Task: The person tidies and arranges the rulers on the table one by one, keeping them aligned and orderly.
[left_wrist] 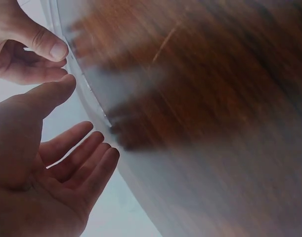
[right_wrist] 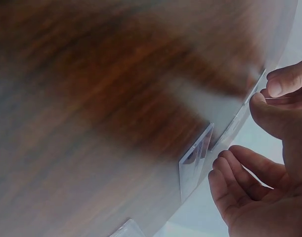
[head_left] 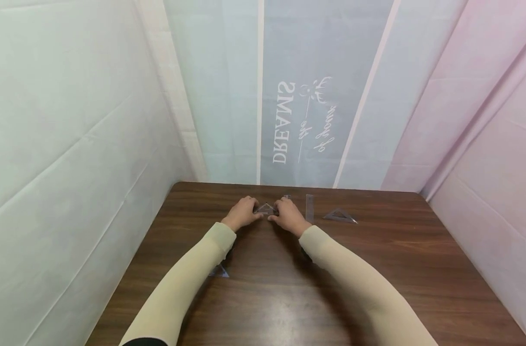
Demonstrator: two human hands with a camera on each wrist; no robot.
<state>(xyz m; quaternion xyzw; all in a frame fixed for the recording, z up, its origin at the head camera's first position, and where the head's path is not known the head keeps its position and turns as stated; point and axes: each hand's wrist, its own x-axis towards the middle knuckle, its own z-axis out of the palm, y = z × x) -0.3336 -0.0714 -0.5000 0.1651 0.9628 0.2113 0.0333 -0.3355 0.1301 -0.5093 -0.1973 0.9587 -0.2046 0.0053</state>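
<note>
A: What does the head view show?

B: At the far edge of the wooden table (head_left: pixel 271 293), a clear triangle (head_left: pixel 266 210) lies between the left hand (head_left: pixel 243 212) and the right hand (head_left: pixel 290 215).

A: Anything around them?

B: A clear ruler (head_left: pixel 309 207) just right of the right hand, then a second triangle (head_left: pixel 341 219). A third triangle (head_left: pixel 220 272) lies by the left forearm, partly covered.

A: And the left wrist view?

B: The left hand's fingers are spread and gently bent, thumb well apart, with nothing visible between them. I can't tell whether the fingertips touch the clear triangle.

A: The right wrist view?

B: The right hand is similar: thumb away from loosely bent fingers, gripping nothing that I can see. Contact is unclear there too. A small clear piece (right_wrist: pixel 189 173) lies near those fingers.
</note>
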